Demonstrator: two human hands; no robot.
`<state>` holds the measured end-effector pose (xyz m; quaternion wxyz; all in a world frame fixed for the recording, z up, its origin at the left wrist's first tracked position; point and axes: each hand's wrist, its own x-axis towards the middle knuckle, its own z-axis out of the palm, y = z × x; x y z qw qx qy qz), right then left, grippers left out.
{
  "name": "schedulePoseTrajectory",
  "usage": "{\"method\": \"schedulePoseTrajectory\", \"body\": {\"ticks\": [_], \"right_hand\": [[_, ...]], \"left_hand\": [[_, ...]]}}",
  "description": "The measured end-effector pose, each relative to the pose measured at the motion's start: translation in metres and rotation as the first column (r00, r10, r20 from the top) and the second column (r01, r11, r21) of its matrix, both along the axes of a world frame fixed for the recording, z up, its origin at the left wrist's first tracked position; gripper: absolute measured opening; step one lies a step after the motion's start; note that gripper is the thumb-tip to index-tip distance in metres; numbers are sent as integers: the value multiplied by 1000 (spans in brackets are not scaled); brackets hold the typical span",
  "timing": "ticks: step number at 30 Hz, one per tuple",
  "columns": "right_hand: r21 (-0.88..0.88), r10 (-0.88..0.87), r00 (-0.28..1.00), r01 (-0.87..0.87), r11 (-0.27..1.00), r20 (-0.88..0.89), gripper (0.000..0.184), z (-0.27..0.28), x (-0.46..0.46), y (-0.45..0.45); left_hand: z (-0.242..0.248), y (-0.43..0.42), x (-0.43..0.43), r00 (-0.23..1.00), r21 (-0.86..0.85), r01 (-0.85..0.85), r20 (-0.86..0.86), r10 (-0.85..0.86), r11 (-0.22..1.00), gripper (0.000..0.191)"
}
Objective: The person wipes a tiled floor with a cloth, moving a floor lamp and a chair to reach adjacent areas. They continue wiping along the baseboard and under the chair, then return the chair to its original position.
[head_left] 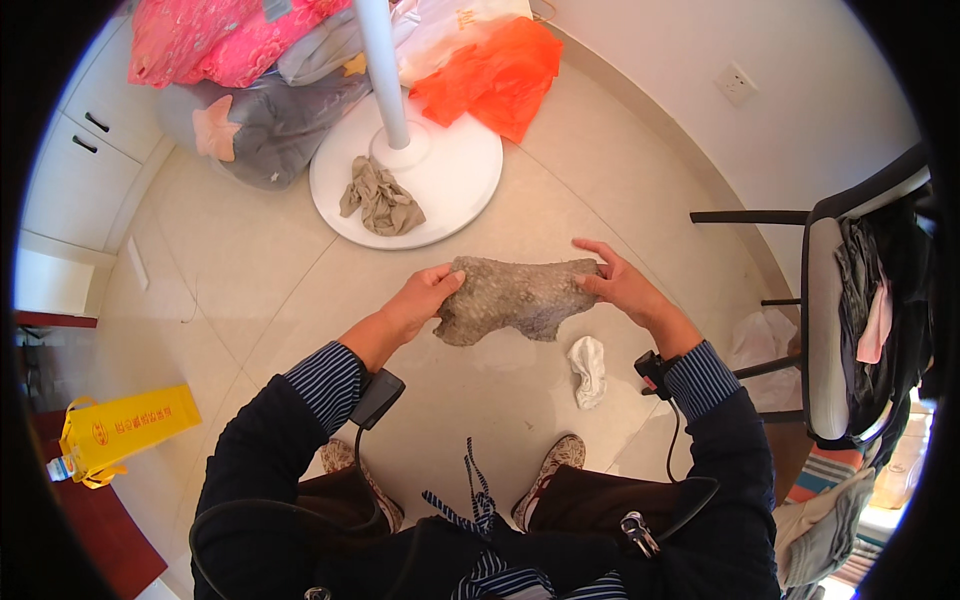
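Observation:
A grey-brown, mottled piece of cloth (517,296) is stretched out between my two hands above the tiled floor. My left hand (424,300) pinches its left end between thumb and fingers. At the other end, my right hand (622,285) grips the corner with the thumb on top and the index finger extended. The cloth's lower edge is ragged, with a notch in the middle. Below it, on the floor near my right shoe, lies a crumpled white cloth (589,371). Another crumpled cloth, brown (381,199), rests on the round white base (457,195) of a pole.
Bagged bedding (262,127) and an orange plastic bag (499,75) lie beyond the base. A chair (825,322) with clothes stands at right. A yellow bag (131,427) is at left, near white cabinets (90,165). Cables (679,442) run along my arms.

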<state>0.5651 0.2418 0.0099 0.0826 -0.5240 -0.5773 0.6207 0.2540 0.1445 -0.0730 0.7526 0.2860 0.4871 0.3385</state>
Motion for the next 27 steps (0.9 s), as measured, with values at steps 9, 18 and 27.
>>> {"method": "schedulePoseTrajectory", "body": {"ticks": [9,18,27], "right_hand": [[416,299,859,-472,777,416,41,-16,-6,-18],[574,298,887,-456,680,353,22,-36,7,-10],[-120,270,953,-254,960,138,25,-41,11,-11]], "left_hand": [[13,3,6,994,2,-95,-51,95,995,28],[16,4,6,956,123,-33,-286,67,992,36],[-21,6,8,977,2,32,-211,-31,999,27]]}}
